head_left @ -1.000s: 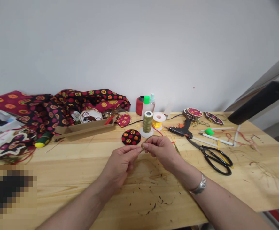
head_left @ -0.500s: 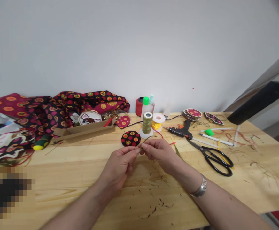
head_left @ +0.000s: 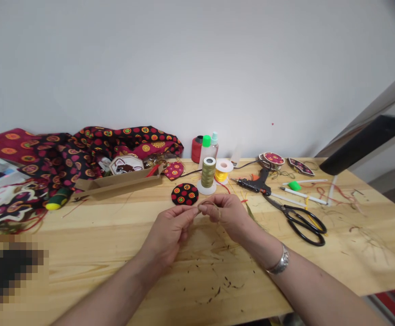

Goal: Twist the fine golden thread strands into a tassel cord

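Observation:
My left hand (head_left: 172, 226) and my right hand (head_left: 226, 215) meet fingertip to fingertip above the table. Both are closed in a pinch on a thin olive thread (head_left: 214, 205), which loops over the right fingers. Its ends are hidden by the fingers. Just behind the left fingertips lies a round black fabric-covered disc (head_left: 184, 194) with a flower pattern. A cone of olive thread (head_left: 208, 173) stands behind my fingers, beside a spool of yellow cord (head_left: 221, 174). Some green tassel strands (head_left: 251, 213) lie beyond my right wrist.
To the right are black-handled scissors (head_left: 304, 222), a glue gun (head_left: 254, 183) and a white pencil (head_left: 306, 195). Patterned fabric (head_left: 92, 140) and a cardboard tray (head_left: 126, 186) occupy the left. Bottles (head_left: 205, 151) stand near the wall. Thread scraps litter the wooden table (head_left: 116, 244).
The olive thread that stuck out behind the fingertips now curves over my right fingers. My right hand has turned slightly; both hands remain together. The view has shifted a little.

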The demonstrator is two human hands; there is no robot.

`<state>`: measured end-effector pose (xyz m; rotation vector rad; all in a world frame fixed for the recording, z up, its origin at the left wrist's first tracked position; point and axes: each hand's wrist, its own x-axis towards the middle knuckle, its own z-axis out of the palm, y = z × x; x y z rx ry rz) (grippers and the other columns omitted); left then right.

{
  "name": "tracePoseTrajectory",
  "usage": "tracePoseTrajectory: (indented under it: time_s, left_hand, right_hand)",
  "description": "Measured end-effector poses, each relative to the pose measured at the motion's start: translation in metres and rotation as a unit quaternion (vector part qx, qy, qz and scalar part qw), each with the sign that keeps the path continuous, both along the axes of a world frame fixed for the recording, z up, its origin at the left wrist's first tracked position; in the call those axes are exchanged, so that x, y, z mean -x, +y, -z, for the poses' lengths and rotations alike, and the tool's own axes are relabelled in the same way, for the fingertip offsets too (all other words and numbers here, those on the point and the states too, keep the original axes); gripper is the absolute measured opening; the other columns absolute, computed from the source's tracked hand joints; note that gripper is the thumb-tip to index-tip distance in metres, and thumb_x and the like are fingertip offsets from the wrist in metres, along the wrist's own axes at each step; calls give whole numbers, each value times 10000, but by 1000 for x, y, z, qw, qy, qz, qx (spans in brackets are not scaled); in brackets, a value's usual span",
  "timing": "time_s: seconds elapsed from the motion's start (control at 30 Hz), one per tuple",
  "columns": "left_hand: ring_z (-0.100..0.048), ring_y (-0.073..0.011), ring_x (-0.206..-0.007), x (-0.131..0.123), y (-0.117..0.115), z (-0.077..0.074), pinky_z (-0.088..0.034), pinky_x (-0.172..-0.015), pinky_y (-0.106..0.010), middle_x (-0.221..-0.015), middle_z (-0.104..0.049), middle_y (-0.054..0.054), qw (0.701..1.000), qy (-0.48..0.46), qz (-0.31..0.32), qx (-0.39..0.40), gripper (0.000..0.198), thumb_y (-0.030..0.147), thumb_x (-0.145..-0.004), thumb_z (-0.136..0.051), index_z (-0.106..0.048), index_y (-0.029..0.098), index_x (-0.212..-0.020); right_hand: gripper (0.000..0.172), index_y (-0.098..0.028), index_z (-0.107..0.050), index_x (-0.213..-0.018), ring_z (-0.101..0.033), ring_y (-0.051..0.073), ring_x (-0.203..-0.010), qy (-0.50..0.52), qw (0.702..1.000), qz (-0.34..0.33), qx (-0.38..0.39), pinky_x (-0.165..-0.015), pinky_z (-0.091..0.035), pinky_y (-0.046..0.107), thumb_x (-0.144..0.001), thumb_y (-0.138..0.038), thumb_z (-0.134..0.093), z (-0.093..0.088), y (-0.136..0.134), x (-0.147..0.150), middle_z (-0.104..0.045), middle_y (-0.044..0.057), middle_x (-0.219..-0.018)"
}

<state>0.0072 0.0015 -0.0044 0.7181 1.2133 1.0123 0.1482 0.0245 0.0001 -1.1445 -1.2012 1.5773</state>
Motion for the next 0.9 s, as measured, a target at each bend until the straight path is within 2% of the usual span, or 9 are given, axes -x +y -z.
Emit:
tracePoseTrajectory:
  time_s: [0.2,0.43,0.53,0.6,0.7,0.77,0.8,0.83,0.9]
  left_hand:
    - [-238,-18,-397,1,0,1,-151,-368,-159,-447,-346,91,1000,-13,23,-4,212,312,-625,-685,-625,123,-701]
    - [-257,-5,-400,5,2,-1,-131,-373,-162,-630,-566,6,998,-3,69,-1,225,310,-651,-666,-645,125,-778]
    - [-242,-16,-390,5,4,0,-135,-375,-169,-535,-498,41,997,14,70,1,253,322,-621,-688,-656,132,-785]
    - [-294,-30,-405,5,4,0,-177,-386,-174,-545,-508,36,997,49,62,-4,264,341,-608,-692,-666,142,-780]
    - [-514,-107,-652,6,5,-3,-337,-521,-203,-884,-620,-53,987,143,41,-67,204,331,-598,-692,-685,160,-708]
    - [-521,-187,-917,7,5,-5,-373,-678,-240,-1055,-593,-76,975,185,31,-121,150,311,-599,-688,-689,167,-644]
    - [-500,-206,-978,7,5,-6,-370,-716,-250,-1083,-586,-81,973,187,30,-133,137,302,-599,-687,-690,169,-629]
    - [-506,-207,-967,7,4,-7,-373,-705,-251,-1082,-588,-84,975,175,27,-132,132,297,-596,-688,-690,168,-623]
    - [-541,-143,-749,8,3,-8,-360,-560,-220,-1005,-612,-78,988,118,32,-91,142,296,-591,-693,-681,158,-625]
  right_hand:
    - [158,-135,-568,-564,-324,58,-471,-27,1000,-6,-12,-482,-244,221,-617,-264,-643,0,1,-1,-455,-49,-500]
    - [167,-142,-577,-562,-413,82,-506,-76,995,-32,-47,-533,-322,228,-657,-274,-619,-4,3,-6,-526,-28,-528]
    - [157,-139,-593,-579,-451,97,-547,-102,992,-30,-63,-564,-346,235,-661,-271,-612,-2,5,-7,-558,-14,-560]
    - [146,-140,-597,-595,-438,95,-546,-123,990,-20,-71,-557,-343,232,-660,-269,-615,-1,5,-7,-542,-22,-558]
    - [129,-145,-602,-612,-418,93,-538,-146,985,-18,-86,-545,-338,229,-671,-260,-608,1,6,-8,-523,-30,-552]
    - [117,-151,-606,-613,-415,93,-535,-156,982,-17,-102,-537,-335,227,-678,-248,-603,2,6,-9,-522,-31,-555]
    - [114,-154,-608,-612,-413,94,-533,-162,980,-14,-111,-531,-333,226,-682,-244,-600,2,5,-9,-521,-32,-553]
    - [112,-156,-610,-613,-413,94,-531,-166,979,-11,-122,-527,-331,225,-686,-240,-597,1,5,-10,-520,-33,-552]
    - [110,-159,-615,-614,-418,96,-529,-172,975,-8,-140,-524,-333,225,-693,-232,-592,1,5,-9,-521,-31,-550]
